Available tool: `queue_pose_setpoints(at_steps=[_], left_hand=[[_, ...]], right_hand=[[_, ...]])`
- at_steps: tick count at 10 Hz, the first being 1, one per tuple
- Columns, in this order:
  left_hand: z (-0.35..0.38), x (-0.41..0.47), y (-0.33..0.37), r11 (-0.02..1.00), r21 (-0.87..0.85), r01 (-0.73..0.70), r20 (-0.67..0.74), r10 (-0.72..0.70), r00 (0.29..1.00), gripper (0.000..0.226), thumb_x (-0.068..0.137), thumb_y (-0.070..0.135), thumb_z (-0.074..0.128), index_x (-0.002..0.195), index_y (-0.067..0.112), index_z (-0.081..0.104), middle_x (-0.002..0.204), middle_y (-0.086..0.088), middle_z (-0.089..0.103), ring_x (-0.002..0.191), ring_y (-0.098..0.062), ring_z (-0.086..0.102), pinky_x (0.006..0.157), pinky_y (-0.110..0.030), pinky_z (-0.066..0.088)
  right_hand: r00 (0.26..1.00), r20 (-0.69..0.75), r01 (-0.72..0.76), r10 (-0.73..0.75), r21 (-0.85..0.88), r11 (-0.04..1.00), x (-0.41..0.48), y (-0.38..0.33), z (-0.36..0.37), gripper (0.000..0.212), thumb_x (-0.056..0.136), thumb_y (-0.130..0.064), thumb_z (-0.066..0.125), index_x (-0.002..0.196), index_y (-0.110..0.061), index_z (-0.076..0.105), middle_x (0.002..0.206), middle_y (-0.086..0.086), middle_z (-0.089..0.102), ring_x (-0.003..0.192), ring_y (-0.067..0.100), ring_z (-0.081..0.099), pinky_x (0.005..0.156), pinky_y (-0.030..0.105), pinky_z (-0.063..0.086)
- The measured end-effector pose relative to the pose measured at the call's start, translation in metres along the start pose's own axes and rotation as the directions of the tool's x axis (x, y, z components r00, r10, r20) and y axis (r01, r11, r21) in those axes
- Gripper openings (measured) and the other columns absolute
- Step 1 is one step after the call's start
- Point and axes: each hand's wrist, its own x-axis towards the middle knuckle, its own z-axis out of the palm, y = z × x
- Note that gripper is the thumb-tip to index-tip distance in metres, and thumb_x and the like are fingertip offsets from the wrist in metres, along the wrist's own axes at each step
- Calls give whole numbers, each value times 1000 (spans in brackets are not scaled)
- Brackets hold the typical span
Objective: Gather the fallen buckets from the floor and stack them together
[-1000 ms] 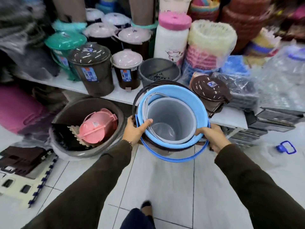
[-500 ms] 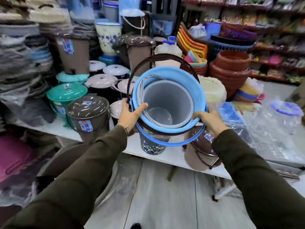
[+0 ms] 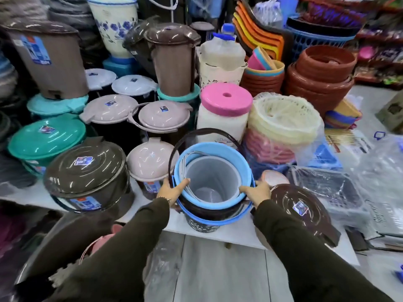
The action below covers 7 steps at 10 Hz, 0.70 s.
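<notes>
Crowded shop shelf of white board (image 3: pixel 218 233), packed with lidded plastic bins. Nested stack of a grey plastic bucket (image 3: pixel 212 184) inside a light-blue one (image 3: pixel 218 149), gripped at opposite rims by left hand (image 3: pixel 172 190) and right hand (image 3: pixel 258 192), resting at shelf edge. Probably light, stiff, slick; best held by rims. Dark outer bucket mostly hidden, count unclear

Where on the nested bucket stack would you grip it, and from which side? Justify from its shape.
Grip the blue rim of the nested bucket stack at opposite sides, as the left hand and right hand do. The round mouth faces up, and the brown handle arches over the far side, so near-side approaches look clearest.
</notes>
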Motion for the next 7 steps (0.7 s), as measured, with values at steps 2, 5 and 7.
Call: queue_pose_setpoints(at_steps=[2, 5, 7], left_hand=[[6, 16, -17, 926, 351, 138, -30, -136, 990, 115, 53, 81, 65, 150, 31, 30, 149, -16, 41, 112, -39, 62, 66, -40, 63], [14, 5, 31, 793, 609, -3, -53, 45, 998, 112, 69, 85, 51, 154, 16, 26, 158, -17, 27, 144, -38, 31, 118, -50, 30], [36, -28, 98, 616, 737, -276, 0, 409, 913, 75, 86, 69, 48, 144, 21, 45, 147, -12, 42, 135, -34, 42, 110, -49, 37]], right_hand=[[998, -59, -21, 11, -175, 984, 3, 29, 18, 45, 73, -21, 80, 114, -6, 67, 113, 19, 71, 102, 36, 66, 87, 35, 50], [969, 74, 242, -235, -475, 846, -7, -1, -11, 74, 91, -33, 62, 149, -1, 31, 153, 22, 35, 141, 35, 35, 117, 41, 29], [852, 119, 454, -510, -656, 604, -30, -53, -46, 71, 94, -36, 54, 150, -3, 27, 158, 17, 28, 146, 32, 28, 119, 44, 26]])
